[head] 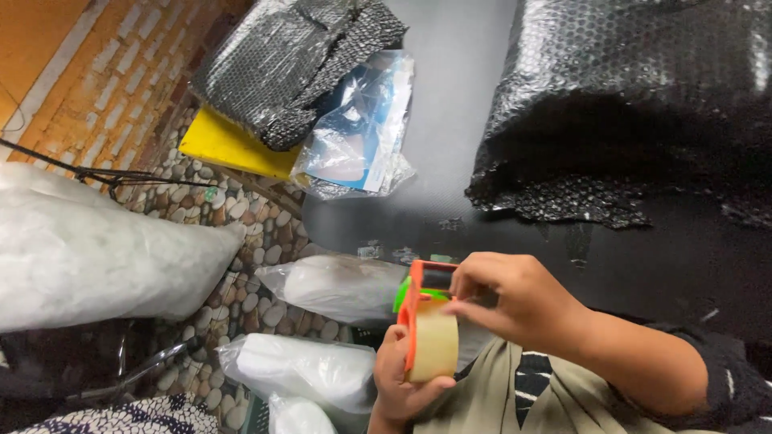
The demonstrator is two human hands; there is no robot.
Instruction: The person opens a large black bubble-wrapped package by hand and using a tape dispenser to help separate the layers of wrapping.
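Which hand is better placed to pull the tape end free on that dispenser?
The right hand: its fingertips already pinch at the top of the orange tape dispenser, above the tape roll. The left hand grips the dispenser from below, steadying it.

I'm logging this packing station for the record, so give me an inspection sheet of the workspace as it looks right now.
Surface: dark grey table, bare in the middle.
Job's things: orange tape dispenser with a roll of clear tape, held above the lap.
Clutter: black bubble wrap roll; smaller black bubble wrap bundle lying on a yellow board; clear plastic packet.
Grips: left hand holds the roll from below; right hand pinches at the dispenser's top.
Cables: black wires along the brick wall.
Surroundings: pebble floor; white filled plastic bags.
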